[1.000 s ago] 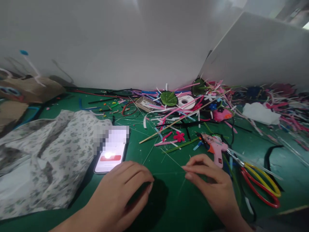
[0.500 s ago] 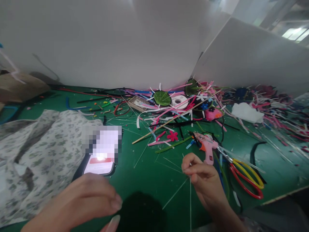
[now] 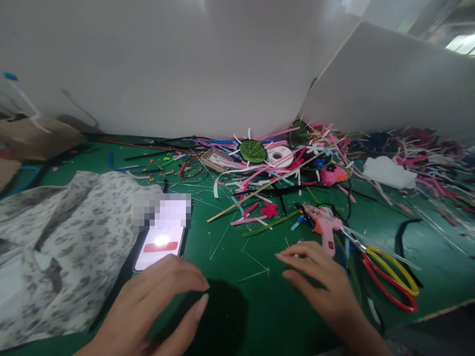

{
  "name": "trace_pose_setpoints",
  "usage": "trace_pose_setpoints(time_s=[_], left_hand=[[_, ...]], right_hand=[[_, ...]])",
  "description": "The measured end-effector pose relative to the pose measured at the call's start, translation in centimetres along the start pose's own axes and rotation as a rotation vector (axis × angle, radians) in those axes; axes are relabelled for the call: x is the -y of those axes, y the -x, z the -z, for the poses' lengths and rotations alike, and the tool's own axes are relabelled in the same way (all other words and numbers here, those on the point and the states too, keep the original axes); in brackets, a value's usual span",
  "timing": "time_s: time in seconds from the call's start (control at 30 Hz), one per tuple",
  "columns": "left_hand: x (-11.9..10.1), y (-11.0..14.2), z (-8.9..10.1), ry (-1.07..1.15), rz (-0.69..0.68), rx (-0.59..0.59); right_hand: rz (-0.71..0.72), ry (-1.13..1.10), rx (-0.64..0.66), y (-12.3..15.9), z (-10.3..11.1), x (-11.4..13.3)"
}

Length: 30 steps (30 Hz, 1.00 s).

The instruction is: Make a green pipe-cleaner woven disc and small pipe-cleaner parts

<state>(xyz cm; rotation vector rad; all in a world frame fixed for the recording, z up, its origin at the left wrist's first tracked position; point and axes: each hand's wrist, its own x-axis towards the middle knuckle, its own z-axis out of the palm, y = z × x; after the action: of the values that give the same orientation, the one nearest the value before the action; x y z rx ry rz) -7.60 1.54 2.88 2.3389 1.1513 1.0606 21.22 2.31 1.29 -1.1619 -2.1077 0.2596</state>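
Neighbouring 1 phone (image 3: 166, 245), left hand (image 3: 158, 299); neighbouring 1 glue gun (image 3: 327, 227), right hand (image 3: 322, 282).

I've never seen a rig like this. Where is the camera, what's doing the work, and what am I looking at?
No machine here: one camera, worn on a person's head, looks forward and down at their own two bare hands. On the green table lie a patterned cloth, a lit phone, coloured strips, a pink glue gun and a tool with red and yellow handles. The right hand has finger and thumb apart near thin clear strands. The left hand has its fingertips close together; whether it holds a strand is too fine to tell.
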Motion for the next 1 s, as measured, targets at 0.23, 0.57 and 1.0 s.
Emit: trace_pose_setpoints(time_s=[0.23,0.57,1.0], left_hand=[[0.8,-0.8,-0.1,-0.041,-0.032,0.098],[-0.2,-1.1,-1.3,0.05,-0.033,0.173],[0.0,-0.4,-1.6,0.114,-0.014,0.225]], right_hand=[[-0.213,0.201,-0.095,-0.2,2.4,-2.9],[0.064,0.671,0.417,-6.1,-1.9,-3.9],[-0.109,0.257,0.01,-8.4,0.6,-3.6]])
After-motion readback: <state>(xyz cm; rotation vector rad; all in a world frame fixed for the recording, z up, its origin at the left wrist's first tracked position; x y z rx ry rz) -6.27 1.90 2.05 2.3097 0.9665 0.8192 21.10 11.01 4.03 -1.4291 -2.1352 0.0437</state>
